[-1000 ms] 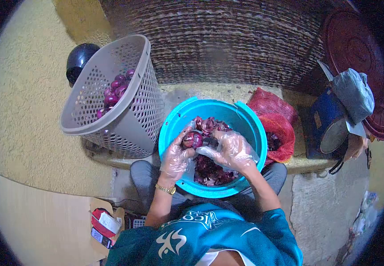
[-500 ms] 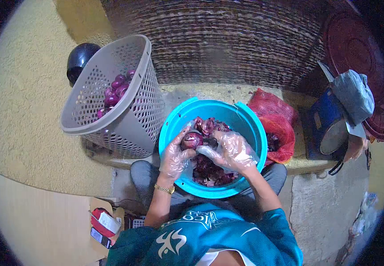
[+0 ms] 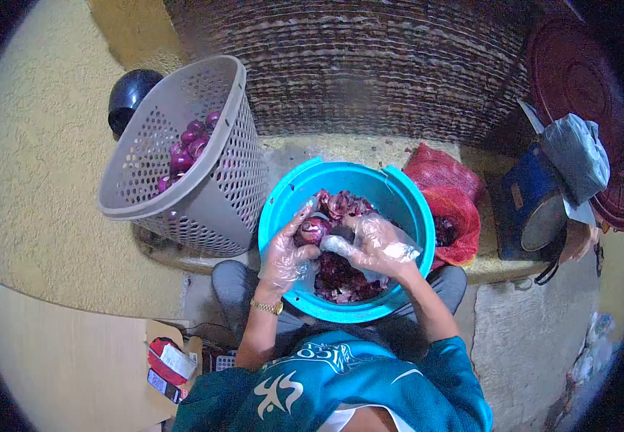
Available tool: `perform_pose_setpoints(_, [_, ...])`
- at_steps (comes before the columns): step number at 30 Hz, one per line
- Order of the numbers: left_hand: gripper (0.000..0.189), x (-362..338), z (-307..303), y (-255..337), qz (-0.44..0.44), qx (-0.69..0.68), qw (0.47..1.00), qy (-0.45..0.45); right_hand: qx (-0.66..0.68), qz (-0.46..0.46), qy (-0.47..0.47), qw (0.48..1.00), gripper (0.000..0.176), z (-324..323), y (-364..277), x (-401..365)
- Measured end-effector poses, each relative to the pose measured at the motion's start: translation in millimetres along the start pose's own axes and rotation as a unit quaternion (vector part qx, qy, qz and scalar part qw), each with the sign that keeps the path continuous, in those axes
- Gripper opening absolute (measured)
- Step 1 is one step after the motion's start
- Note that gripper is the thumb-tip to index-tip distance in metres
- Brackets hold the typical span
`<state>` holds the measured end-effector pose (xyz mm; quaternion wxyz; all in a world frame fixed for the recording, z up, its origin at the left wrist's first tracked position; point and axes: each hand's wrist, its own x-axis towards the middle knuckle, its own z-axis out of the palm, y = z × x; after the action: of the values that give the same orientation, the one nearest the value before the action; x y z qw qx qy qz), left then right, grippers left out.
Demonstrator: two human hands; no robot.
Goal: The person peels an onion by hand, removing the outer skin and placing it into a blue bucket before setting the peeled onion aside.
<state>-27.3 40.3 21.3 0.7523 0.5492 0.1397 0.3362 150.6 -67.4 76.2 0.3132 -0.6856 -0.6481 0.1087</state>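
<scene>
A turquoise basin [image 3: 274, 216] sits between my knees with purple onion skins [image 3: 341, 279] in it. Over it my left hand [image 3: 287, 252], in a clear plastic glove, holds a red onion [image 3: 313, 230] between thumb and fingers. Close on the onion's right side is my gloved right hand [image 3: 375, 245], its thumb and fingers curled together; whatever they may pinch is too small to make out. Several peeled purple onions [image 3: 195, 144] lie inside the tall grey perforated basket [image 3: 236, 173] at the left.
A red mesh sack [image 3: 442, 173] stands right of the basin. Farther right are a blue box [image 3: 521, 201] with a grey plastic bag [image 3: 575, 155] and a dark red round lid [image 3: 571, 72]. A black bowl [image 3: 132, 93] is behind the basket. A red pouch [image 3: 173, 360] lies at lower left.
My right hand's fingers have shifted slightly beside the onion, and the onion is turned a little in my left hand. The basin and basket have stayed in place.
</scene>
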Motion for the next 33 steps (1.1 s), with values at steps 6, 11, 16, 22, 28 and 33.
perform_pose_setpoints(6, [0.083,2,-2,3,0.023,0.037,0.999,-0.014,0.069,0.019,-0.045,0.996,0.04,10,14,2])
perform_pose_setpoints(11, [0.085,3,-2,-2,0.013,0.019,1.0,-0.019,0.109,0.044,-0.115,0.986,0.037,13,20,2])
perform_pose_setpoints(16, [0.075,1,9,11,-0.019,-0.023,1.0,-0.009,0.162,-0.051,-0.063,0.984,0.034,18,22,-3])
perform_pose_setpoints(22, [0.067,-1,-4,0,-0.063,-0.086,0.994,-0.025,0.2,-0.009,-0.06,0.978,0.025,12,29,-10])
perform_pose_setpoints(28, [0.058,-5,1,-2,-0.09,-0.164,0.981,-0.043,0.046,-0.027,-0.024,0.998,0.061,-21,7,-2])
perform_pose_setpoints(33, [0.05,-10,2,-17,-0.108,-0.154,0.982,-0.027,-0.04,-0.15,0.033,0.987,0.063,-20,15,6])
